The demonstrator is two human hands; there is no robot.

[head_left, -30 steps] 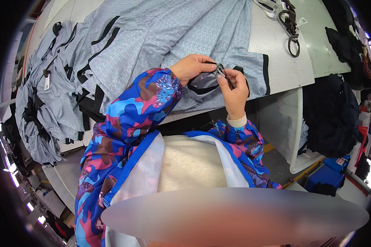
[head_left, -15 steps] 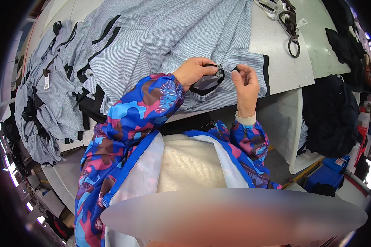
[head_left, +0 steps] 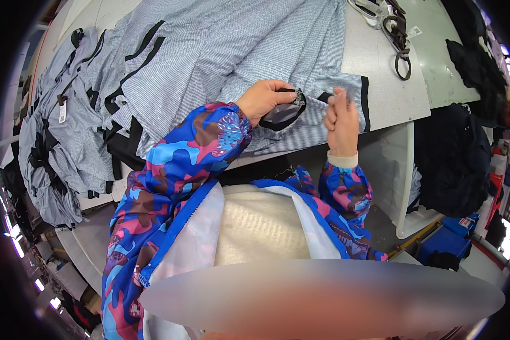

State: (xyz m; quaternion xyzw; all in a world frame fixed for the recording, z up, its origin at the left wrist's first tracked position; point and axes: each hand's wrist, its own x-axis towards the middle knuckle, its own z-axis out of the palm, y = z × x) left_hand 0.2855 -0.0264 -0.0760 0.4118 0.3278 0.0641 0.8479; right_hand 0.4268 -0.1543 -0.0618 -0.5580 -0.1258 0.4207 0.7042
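A grey, finely striped shirt (head_left: 243,62) with black trim lies spread across the table in front of me. My left hand (head_left: 264,101) pinches the shirt's black-edged opening (head_left: 279,126) between thumb and fingers, close to a small dark printed label (head_left: 298,97). Just right of the opening, my right hand (head_left: 343,122) is raised with its fingers curled closed. Something dark and blurred shows at its fingertips, too smeared to name. Beside that hand lies a sleeve end with a black cuff (head_left: 364,102).
More grey garments with black trim (head_left: 68,141) are heaped at the left, one with a white tag (head_left: 63,111). Brown straps (head_left: 401,51) lie at the table's far right. Below the right edge stands a white bin (head_left: 405,187) beside dark cloth (head_left: 453,161); a blue box (head_left: 445,243) sits lower.
My right hand has turned and its fingers have curled in, moving slightly right of the black trim piece. My left hand keeps its pinch on the shirt and has barely shifted.
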